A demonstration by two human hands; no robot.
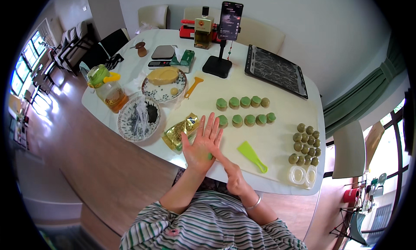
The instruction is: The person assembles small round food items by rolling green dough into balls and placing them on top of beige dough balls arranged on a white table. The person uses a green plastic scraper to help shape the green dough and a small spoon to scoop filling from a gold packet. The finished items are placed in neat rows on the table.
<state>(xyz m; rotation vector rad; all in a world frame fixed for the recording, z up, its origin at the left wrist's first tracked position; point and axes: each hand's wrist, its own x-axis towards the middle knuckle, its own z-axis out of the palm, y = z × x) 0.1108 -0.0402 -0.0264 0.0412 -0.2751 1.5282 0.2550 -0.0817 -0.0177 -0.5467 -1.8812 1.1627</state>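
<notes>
My left hand (pixel 200 147) is held palm up over the table's front edge, its fingers stretched out and spread. On its palm, near the heel, lies a small piece of green dough (pixel 210 156). My right hand (pixel 234 176) reaches across with a finger extended against that palm beside the dough; the other fingers are curled in and seem empty. Beyond my hands stand two rows of small dough pieces, most with green tops, such as one green-topped piece (pixel 237 120). A lime-green spatula (pixel 252 156) rests to the right, and a gold foil bag (pixel 181 132) to the left.
Several olive-green balls (pixel 305 138) sit at the right by clear plastic cups (pixel 297 175). At left are a patterned bowl (pixel 125 124), a plate with a yellow dough lump (pixel 162 76) and a glass jug (pixel 108 92). A phone on a stand (pixel 218 66) and black tray (pixel 277 70) are at the back.
</notes>
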